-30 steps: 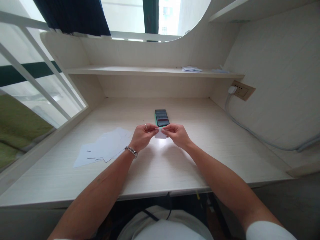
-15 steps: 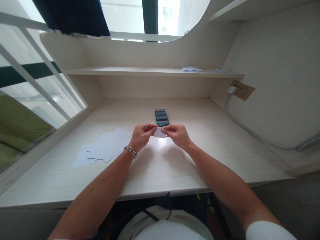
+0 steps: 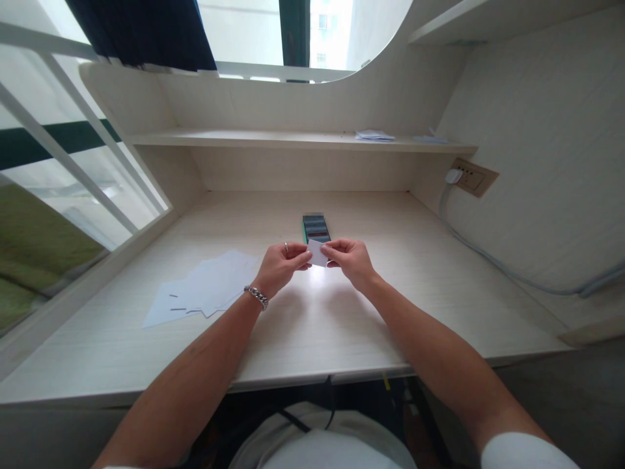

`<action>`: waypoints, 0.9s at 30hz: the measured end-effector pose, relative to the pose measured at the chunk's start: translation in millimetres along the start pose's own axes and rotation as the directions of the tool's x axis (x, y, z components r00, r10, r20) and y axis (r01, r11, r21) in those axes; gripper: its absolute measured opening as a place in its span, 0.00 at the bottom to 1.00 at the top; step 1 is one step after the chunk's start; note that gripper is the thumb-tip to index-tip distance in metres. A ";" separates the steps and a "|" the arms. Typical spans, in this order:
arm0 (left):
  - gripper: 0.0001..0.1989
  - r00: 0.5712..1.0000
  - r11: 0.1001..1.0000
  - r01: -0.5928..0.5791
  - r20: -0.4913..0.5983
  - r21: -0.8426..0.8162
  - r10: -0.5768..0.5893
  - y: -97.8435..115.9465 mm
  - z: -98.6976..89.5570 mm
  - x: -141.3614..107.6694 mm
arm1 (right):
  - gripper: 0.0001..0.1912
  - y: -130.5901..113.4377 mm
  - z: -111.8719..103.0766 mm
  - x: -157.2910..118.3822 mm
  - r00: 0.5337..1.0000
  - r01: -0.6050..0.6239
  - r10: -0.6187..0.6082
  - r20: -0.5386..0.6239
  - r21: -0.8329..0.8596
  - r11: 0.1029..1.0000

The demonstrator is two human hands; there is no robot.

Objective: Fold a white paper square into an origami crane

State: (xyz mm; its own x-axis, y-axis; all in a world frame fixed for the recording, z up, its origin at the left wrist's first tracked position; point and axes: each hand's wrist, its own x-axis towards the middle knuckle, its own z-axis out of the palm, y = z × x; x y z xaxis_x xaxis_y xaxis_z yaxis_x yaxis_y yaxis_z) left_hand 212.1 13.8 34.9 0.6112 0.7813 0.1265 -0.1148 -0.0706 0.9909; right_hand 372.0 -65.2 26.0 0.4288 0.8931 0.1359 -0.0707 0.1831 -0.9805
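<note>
Over the middle of the pale wood-grain desk (image 3: pixel 390 306), seen through the head camera, I have both hands meeting at a small white piece of paper (image 3: pixel 318 254). Its visible face looks plain from where I watch. On the black-screened phone with a green edge (image 3: pixel 316 228), just beyond the hands, I make out pale bands and a reddish strip on the display, but any writing is too small for me to read. Short dark marks or slits show on the loose white sheets (image 3: pixel 212 279) at left; I cannot tell which they are.

The paper looks stiff and roughly four-sided, tilted a little, its upper part overlapping my view of the phone's near end. I have the left hand (image 3: pixel 281 265) pinching its left edge between thumb and fingers, and the right hand (image 3: pixel 352 262) pinching its upper right side the same way; both grips are closed on it. The forearms come in from the lower corners and converge, wrists angled inward. I see a silver ring (image 3: pixel 286 248) and a silver chain bracelet (image 3: pixel 256 297) on the left side. A white plug (image 3: pixel 454 176) sits in the beige wall socket (image 3: pixel 474 178) at right.
</note>
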 end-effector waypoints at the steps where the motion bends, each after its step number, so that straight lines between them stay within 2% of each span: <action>1: 0.21 1.000 1.000 -0.008 0.010 0.009 0.007 -1.0 0.3 0.3 | 0.21 -0.7 0.2 -0.1 1.000 -0.015 0.015 -0.001 0.015 1.000; 7: 0.19 0.997 0.996 -0.057 -0.042 0.062 0.060 -2.7 1.1 1.3 | 0.21 -1.0 1.8 -1.0 0.998 -0.060 0.059 0.028 0.057 0.997; 13: 0.17 0.992 0.991 -0.059 -0.107 0.120 0.072 -1.8 0.1 1.2 | 0.22 3.4 1.1 0.2 0.998 -0.045 0.046 0.049 -0.004 0.999; 18: 0.18 0.998 0.994 -0.039 -0.040 0.106 0.043 -2.9 -1.9 2.6 | 0.22 6.1 -0.3 1.0 0.998 -0.005 0.007 0.064 -0.025 1.000; 22: 0.18 0.997 0.994 -0.069 0.028 0.083 0.067 -3.9 -2.7 2.9 | 0.21 6.1 0.8 -1.0 0.989 0.046 -0.037 0.140 -0.067 0.997; 27: 0.16 0.995 0.992 -0.093 0.035 0.080 0.091 -2.8 -2.9 1.9 | 0.22 6.4 2.6 -2.6 0.990 -0.021 0.026 0.136 -0.038 0.999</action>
State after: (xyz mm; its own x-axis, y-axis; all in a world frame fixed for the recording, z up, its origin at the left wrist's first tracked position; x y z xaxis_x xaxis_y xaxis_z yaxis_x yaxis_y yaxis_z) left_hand 211.3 17.3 32.3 0.6251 0.7496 0.2176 -0.1083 -0.1928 0.9752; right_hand 368.1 -65.3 19.7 0.3005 0.9451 0.1281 -0.0454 0.1483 -0.9879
